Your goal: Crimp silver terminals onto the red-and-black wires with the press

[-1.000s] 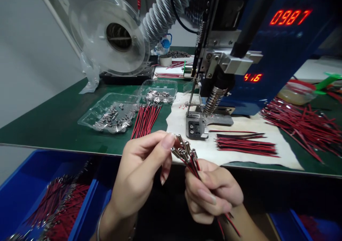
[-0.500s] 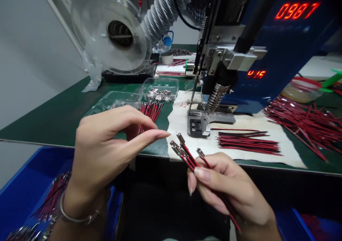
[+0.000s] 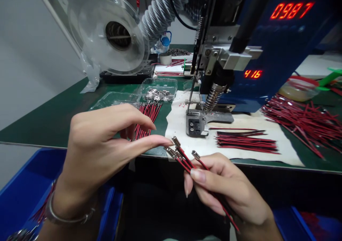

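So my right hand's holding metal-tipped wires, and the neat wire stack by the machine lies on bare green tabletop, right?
The surface is wrong: the head view shows the neat wire stack lying on the white sheet. Your right hand is holding metal-tipped wires.

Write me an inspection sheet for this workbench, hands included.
Surface: green tabletop; white sheet by the blue machine.
Work pieces: metal-tipped wires fanned in the right hand.
Clutter: two clear trays, a wire row, a loose wire pile.
Hands: left hand open, thumb tip close to the metal tips, contact unclear; right hand gripping the wires.
Cables: black cable curving beside the grey hose.
Surroundings: transparent reel; red displays reading 0987 and 416.
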Available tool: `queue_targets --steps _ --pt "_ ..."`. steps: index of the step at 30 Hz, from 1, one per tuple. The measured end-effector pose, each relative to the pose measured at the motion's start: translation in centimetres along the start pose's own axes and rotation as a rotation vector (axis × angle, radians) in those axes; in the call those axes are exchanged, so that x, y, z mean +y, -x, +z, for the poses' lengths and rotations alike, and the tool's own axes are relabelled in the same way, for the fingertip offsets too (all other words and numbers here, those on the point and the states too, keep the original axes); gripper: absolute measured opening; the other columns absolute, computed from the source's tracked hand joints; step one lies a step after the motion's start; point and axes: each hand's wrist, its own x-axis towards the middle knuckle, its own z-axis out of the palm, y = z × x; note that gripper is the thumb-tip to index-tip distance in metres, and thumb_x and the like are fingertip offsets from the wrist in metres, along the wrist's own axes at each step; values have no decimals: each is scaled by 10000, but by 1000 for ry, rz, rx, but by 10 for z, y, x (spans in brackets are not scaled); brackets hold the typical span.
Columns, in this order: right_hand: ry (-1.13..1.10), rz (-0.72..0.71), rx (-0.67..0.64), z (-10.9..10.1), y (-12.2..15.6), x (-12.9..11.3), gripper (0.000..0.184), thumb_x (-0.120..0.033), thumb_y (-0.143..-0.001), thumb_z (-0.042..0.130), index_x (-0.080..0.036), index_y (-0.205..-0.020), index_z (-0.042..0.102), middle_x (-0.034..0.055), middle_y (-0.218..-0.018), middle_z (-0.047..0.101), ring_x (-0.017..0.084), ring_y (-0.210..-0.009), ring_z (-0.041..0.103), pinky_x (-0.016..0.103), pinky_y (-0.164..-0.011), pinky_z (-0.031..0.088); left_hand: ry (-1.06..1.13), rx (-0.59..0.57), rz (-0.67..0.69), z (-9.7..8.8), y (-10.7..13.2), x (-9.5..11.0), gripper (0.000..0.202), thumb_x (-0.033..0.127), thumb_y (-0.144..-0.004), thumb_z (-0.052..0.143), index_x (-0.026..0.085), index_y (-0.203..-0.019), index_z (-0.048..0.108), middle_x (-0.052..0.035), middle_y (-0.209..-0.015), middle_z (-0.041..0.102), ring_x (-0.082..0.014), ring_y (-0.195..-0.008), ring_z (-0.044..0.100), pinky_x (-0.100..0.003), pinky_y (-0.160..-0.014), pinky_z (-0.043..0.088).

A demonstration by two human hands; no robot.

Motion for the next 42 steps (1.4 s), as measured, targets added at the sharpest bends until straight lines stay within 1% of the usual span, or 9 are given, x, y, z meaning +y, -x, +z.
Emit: queue_targets --steps 5,9,11,14,19,25,31,38,42 --pt "-24 -6 -9 -1 -1 2 280 -292 -946 507 -90 -848 675 -54 -451 442 3 -366 299 134 -406 246 12 -17 -26 -1 1 -1 130 247 -673 796 180 -706 690 30 -625 607 -79 -539 464 -232 -511 351" --pt "-196 -61 -83 -4 -7 8 273 -285 -945 492 -99 -816 645 -70 -416 400 12 -347 252 153 -406 232 66 45 -187 8 7 7 91 205 -726 756 184 -695 674 25 -651 619 -82 -564 487 -229 -525 360" --pt "-389 -112 -195 -5 -11 12 260 -311 -925 514 -123 -772 608 -90 -389 341 22 -339 204 158 -396 221 204 52 -344 16 12 15 61 211 -806 679 194 -747 685 18 -671 626 -85 -565 513 -223 -514 377" --pt "-662 -136 -348 -2 -18 16 230 -297 -902 532 -170 -710 535 -107 -373 282 39 -341 128 154 -362 189 490 -53 -559 29 20 30 137 245 -889 566 215 -872 699 9 -673 627 -84 -507 513 -216 -481 396" --pt "-806 -145 -443 3 -26 21 259 -284 -929 469 -202 -683 457 -108 -381 222 66 -357 67 161 -326 133 670 -102 -635 39 23 48 104 244 -891 557 215 -885 656 13 -680 625 -72 -470 489 -188 -456 398" --pt "-816 -133 -404 1 -28 26 257 -300 -934 466 -207 -699 427 -108 -401 202 68 -370 51 170 -338 112 671 -19 -642 41 17 53 48 202 -863 590 212 -841 631 25 -689 611 -67 -510 517 -155 -450 399" --pt "-745 -129 -364 2 -29 26 227 -326 -937 475 -196 -751 471 -106 -421 217 61 -373 80 156 -359 141 734 -89 -703 44 19 54 69 207 -830 632 218 -897 620 34 -665 605 -65 -457 496 -151 -408 394" --pt "-342 -219 -84 3 -27 26 285 -368 -962 426 -148 -835 556 -91 -419 309 55 -373 225 174 -409 240 657 -151 -649 39 17 54 116 184 -848 581 163 -741 622 0 -623 593 -94 -500 528 -184 -472 422" --pt "-174 -251 61 4 -25 26 308 -385 -978 396 -150 -831 531 -76 -444 361 57 -401 271 192 -442 245 671 -154 -696 40 19 54 86 216 -853 585 178 -814 652 -3 -683 614 -97 -507 535 -185 -453 419"
